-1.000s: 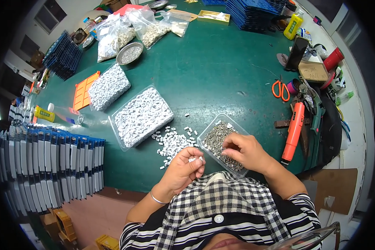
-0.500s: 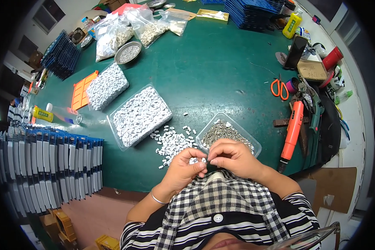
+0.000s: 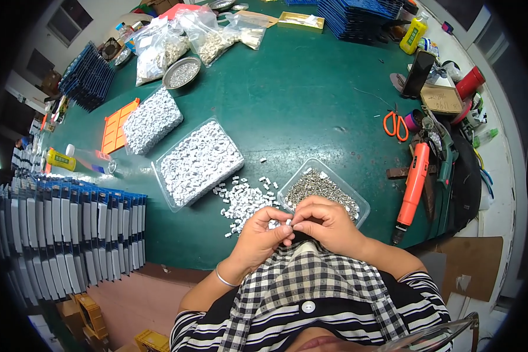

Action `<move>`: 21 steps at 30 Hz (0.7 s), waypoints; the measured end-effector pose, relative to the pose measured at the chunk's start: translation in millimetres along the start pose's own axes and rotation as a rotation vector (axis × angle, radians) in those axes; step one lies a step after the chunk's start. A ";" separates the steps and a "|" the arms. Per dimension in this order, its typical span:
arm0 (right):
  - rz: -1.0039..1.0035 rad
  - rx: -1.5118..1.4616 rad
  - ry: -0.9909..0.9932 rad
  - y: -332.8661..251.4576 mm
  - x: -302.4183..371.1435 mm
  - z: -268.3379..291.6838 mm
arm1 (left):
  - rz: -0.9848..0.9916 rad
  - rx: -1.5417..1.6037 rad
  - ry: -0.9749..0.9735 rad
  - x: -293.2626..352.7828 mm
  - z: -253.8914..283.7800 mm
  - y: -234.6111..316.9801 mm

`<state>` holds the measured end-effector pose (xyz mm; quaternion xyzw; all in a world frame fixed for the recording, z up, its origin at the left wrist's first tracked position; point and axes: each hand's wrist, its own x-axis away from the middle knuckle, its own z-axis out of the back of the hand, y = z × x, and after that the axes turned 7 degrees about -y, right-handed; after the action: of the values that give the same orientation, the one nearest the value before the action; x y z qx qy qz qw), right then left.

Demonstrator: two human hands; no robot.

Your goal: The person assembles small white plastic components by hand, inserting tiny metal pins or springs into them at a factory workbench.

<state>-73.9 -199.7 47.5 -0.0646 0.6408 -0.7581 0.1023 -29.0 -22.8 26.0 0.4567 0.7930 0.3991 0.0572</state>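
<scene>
My left hand [image 3: 264,230] is closed in a pinch on a small white plastic piece [image 3: 288,222], held close to the apron. Against that piece rest the fingertips of my right hand [image 3: 327,224], also pinched; whatever they hold is too small to make out. Just beyond my left hand spreads a loose pile of similar white plastic pieces [image 3: 246,202]. A clear plastic tub [image 3: 365,209] of small metal screws [image 3: 317,189] stands right beyond my right hand, with a few white pieces among the screws.
Two heaped blocks of white pieces, a nearer one [image 3: 199,161] and a farther one [image 3: 152,120], lie left. Stacked grey-and-blue parts [image 3: 70,220] fill the near left. At right lie an orange electric screwdriver [image 3: 413,182] and orange-handled scissors [image 3: 396,126]. Plastic bags [image 3: 158,56] sit at the back.
My right fingertips have closed in on the white piece, and the small gap between the hands has narrowed. The left hand keeps its pinch.
</scene>
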 end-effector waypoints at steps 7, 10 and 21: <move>-0.048 -0.010 0.013 0.0 0.2 -1.0 | -0.015 0.046 -0.021 0.8 5.8 -4.8; -0.148 -0.171 -0.005 5.0 4.0 -4.1 | -0.010 -0.045 -0.038 0.6 4.8 -4.4; -0.093 -0.042 -0.010 -1.9 -6.1 2.2 | -0.114 -0.156 0.102 4.6 0.4 8.3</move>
<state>-67.6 -200.1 49.9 -0.1002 0.6522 -0.7483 0.0686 -25.9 -16.8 32.6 0.3838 0.7862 0.4786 0.0747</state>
